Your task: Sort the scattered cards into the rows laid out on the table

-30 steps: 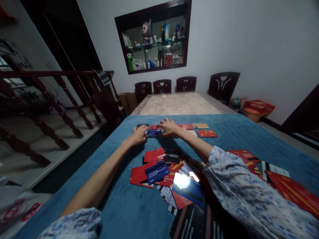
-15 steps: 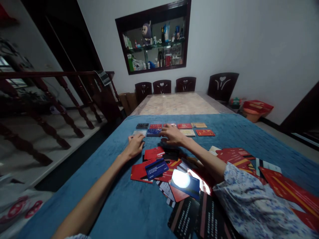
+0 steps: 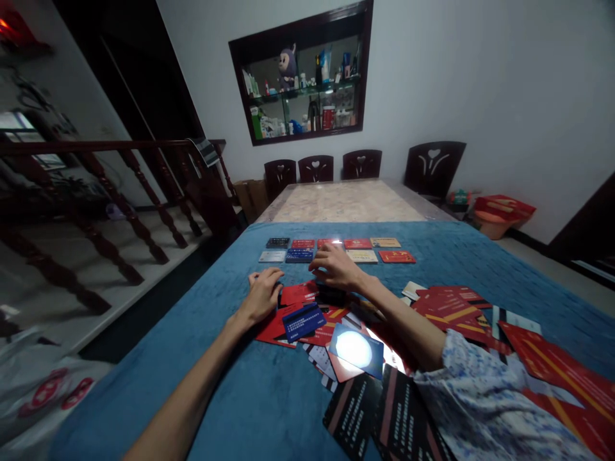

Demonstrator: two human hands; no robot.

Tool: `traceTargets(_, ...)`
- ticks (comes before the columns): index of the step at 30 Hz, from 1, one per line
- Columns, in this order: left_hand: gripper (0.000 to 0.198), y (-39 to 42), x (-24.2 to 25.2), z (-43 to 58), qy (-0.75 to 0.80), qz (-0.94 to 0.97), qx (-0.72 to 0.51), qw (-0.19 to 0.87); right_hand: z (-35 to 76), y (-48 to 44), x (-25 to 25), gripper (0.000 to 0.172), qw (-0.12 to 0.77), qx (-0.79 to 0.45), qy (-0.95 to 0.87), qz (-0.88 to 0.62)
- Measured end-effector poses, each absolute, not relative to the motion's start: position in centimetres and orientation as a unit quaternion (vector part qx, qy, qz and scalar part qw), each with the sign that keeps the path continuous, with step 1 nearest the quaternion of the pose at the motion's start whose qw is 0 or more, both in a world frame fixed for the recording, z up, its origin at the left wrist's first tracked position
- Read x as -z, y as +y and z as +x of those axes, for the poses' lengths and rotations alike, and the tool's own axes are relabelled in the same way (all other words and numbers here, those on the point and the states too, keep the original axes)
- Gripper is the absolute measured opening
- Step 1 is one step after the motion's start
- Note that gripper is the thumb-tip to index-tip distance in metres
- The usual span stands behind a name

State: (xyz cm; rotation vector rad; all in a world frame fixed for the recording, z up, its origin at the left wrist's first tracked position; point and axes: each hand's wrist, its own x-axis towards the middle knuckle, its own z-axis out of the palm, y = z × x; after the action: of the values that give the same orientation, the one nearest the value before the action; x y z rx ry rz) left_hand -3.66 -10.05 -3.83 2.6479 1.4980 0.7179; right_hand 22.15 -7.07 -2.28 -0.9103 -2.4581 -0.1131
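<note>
Nearest the camera, black cards (image 3: 365, 410) with pale print lie on the blue cloth (image 3: 230, 397) that covers the worktop, and just beyond them a glossy blue card (image 3: 356, 349) throws back a bright glare. That card belongs to a loose, overlapping heap of red cards (image 3: 307, 320), on which a dark blue card (image 3: 303, 320) lies face up. The left hand (image 3: 263, 296) rests at the heap's left edge, fingers curled loosely and closed on nothing. The right hand (image 3: 337, 267) hovers palm down over the heap's far end, fingers bent and spread above a black card (image 3: 331, 294); whether it touches that card I cannot tell. Farther off, two neat rows of cards (image 3: 336, 251) sit side by side, apart from the heap. Past the cloth lie the bare marble tabletop (image 3: 343, 202) and four dark chairs (image 3: 362, 163).
</note>
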Motion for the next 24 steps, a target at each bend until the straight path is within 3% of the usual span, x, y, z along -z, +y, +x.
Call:
traceTargets(10, 0.03, -11.6, 3.6, -4.0, 0.457, 0.85, -0.26, 0.008, 22.2, -7.5, 3.4, 0.014, 0.274, 0.033, -0.906, -0.322)
traceTargets(24, 0.027, -12.2, 3.7, -3.8, 0.396, 0.9, -0.173, 0.052, 21.6, -8.6, 3.9, 0.013, 0.225, -0.027, -0.935, -0.272)
